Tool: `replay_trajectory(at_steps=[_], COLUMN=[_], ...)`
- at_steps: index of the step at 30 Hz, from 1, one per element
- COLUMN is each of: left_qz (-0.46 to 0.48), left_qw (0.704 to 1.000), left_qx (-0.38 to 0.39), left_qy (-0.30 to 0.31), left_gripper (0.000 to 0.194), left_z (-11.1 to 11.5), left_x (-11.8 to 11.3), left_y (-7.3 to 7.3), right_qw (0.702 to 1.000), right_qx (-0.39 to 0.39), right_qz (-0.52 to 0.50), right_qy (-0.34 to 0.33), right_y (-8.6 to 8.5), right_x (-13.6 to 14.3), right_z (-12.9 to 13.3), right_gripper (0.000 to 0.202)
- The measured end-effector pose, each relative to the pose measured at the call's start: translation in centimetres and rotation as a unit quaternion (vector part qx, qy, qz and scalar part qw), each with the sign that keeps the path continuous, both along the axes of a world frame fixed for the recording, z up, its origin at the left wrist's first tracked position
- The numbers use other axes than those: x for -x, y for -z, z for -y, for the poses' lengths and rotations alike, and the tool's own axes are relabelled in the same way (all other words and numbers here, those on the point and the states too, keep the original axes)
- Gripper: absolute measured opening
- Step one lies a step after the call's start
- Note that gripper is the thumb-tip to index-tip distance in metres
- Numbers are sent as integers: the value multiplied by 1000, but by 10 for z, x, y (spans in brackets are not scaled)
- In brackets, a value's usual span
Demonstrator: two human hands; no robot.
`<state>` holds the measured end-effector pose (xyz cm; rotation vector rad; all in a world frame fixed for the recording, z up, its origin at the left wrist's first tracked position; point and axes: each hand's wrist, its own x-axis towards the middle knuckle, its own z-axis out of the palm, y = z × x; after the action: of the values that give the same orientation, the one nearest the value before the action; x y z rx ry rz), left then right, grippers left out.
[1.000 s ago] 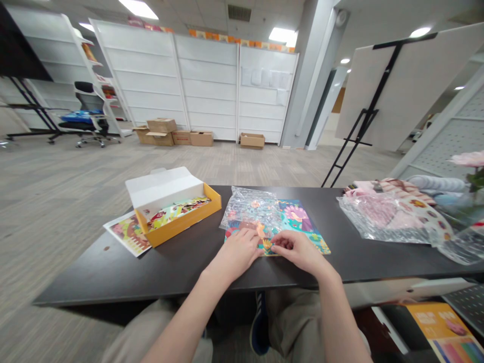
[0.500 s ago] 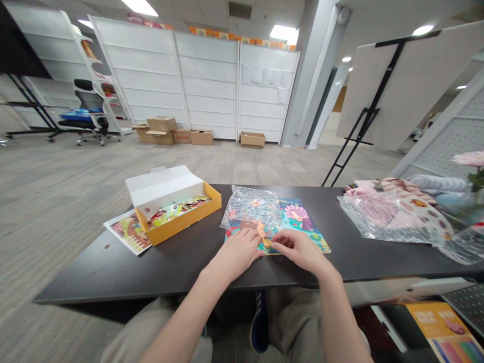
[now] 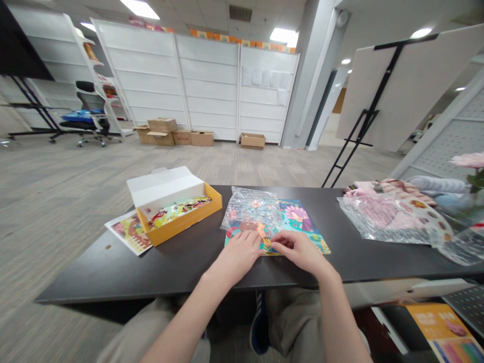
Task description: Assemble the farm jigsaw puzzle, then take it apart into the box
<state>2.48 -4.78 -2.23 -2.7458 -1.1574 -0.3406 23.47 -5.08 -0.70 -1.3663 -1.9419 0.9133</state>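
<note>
White shelving (image 3: 206, 85), grey carpet (image 3: 56, 186)

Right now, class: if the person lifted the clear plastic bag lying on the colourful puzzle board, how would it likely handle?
The clear plastic bag looks crinkled and thin, so it would probably sag and flop. Small pieces seem to lie loose inside; they would likely slide to one end. Its glossy film may slip across the puzzle board if the left hand pushes it.

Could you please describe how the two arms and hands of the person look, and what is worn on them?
Both arms are bare as far as the picture shows; no sleeve comes into view. The left hand and the right hand wear no gloves. I see no watch, bracelet or ring, though the fingers are too small to be sure about rings. Below the arms, light khaki trousers cover the legs.
</note>
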Motion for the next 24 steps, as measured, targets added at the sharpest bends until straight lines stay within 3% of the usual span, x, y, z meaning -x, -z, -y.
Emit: replay_trajectory(at_steps=[12, 24], left_qz=[-2, 22], left_qw=[1000, 1000], left_qx=[19, 2], left_qy=[-12, -4], left_gripper=[31, 28], left_z=[1, -2], left_x=[-1, 1], left_y=[-4, 4], right_qw=[999, 998], right_qx=[-15, -30], right_qz=[28, 57], right_qy=[-14, -16], right_y=[9, 13], right_x=[-5, 5], right_z=[-3, -3], right_gripper=[24, 13])
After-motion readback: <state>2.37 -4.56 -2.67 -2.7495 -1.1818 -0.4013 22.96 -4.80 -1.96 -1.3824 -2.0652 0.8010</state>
